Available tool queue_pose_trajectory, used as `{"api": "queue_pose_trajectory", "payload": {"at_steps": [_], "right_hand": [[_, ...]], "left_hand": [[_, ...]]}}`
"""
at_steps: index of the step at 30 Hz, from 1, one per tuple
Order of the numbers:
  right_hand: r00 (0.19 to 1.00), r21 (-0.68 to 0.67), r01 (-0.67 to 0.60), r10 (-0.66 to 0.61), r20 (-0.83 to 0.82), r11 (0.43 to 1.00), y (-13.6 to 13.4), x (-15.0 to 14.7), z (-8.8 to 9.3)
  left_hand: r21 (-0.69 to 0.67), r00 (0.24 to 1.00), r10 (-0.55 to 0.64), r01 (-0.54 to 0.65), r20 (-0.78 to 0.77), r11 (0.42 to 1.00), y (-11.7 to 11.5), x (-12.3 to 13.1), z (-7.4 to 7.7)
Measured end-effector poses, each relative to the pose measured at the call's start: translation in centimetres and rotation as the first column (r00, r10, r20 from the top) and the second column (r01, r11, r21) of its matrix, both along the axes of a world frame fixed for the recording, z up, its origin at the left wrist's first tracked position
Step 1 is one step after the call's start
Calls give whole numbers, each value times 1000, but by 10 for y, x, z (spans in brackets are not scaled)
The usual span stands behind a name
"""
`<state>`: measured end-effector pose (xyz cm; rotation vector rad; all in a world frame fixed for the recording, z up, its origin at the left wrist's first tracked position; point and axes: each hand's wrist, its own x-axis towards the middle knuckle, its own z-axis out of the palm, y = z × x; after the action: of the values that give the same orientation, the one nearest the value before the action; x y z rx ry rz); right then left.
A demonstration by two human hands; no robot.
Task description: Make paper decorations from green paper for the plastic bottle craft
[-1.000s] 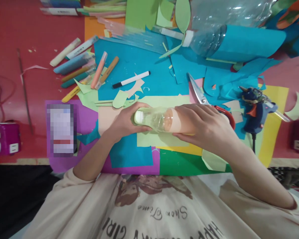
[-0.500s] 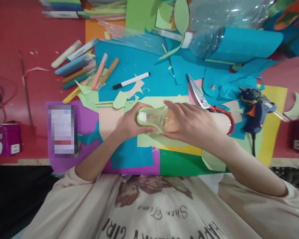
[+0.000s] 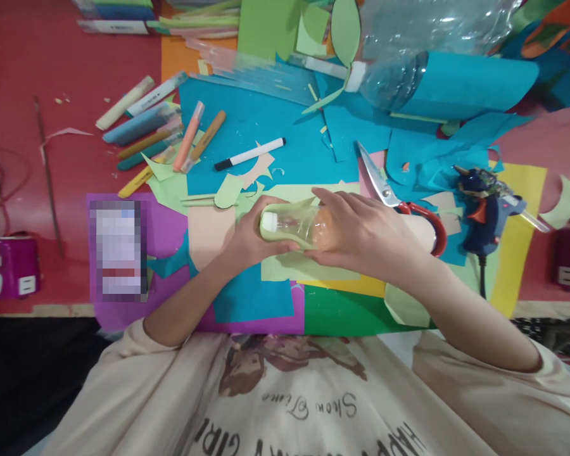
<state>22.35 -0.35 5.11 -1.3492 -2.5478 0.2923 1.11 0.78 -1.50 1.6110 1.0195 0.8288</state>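
Note:
A small clear plastic bottle [image 3: 294, 223] lies on its side between my hands, white cap to the left. Peach paper wraps its body, the far end showing beyond my right wrist. My right hand [image 3: 363, 231] grips this body from above. A pale green paper strip [image 3: 265, 238] loops around the cap end and runs along both sides of the neck. My left hand [image 3: 249, 237] presses the strip there with thumb and fingers. Under the bottle is a light green sheet [image 3: 285, 269]. Scissors with red handles [image 3: 377, 177] lie just beyond my right hand, one handle partly behind the bottle.
A blue glue gun [image 3: 484, 221] rests at the right. Several markers [image 3: 142, 123] lie at the upper left, a phone [image 3: 118, 247] on purple paper at the left. A large bottle wrapped in blue paper [image 3: 475, 85] lies at the back. Paper scraps cover the middle.
The bottle's cap end has shifted very slightly to the left within the green strip. Both hands keep nearly the same hold.

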Motion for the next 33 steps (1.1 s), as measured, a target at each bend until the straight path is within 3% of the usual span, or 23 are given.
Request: {"api": "queue_pose_trajectory", "payload": {"at_steps": [3, 6, 10, 23, 33], "right_hand": [[1000, 11, -16, 17, -17, 1000, -1, -2, -1], [1000, 47, -17, 16, 5, 999, -3, -5, 1], [996, 115, -52, 43, 80, 992, -4, -9, -1], [993, 107, -34, 21, 114, 994, -2, -10, -7], [994, 109, -44, 33, 104, 993, -6, -9, -7]], "left_hand": [[25, 994, -76, 78, -73, 997, 3, -7, 11], [-53, 957, -180, 172, -226, 984, 6, -12, 28], [-26, 943, -203, 204, -265, 979, 8, -14, 39], [-166, 950, -202, 165, -238, 972, 9, -10, 35], [-69, 942, -220, 209, -254, 975, 8, -8, 32]]}}
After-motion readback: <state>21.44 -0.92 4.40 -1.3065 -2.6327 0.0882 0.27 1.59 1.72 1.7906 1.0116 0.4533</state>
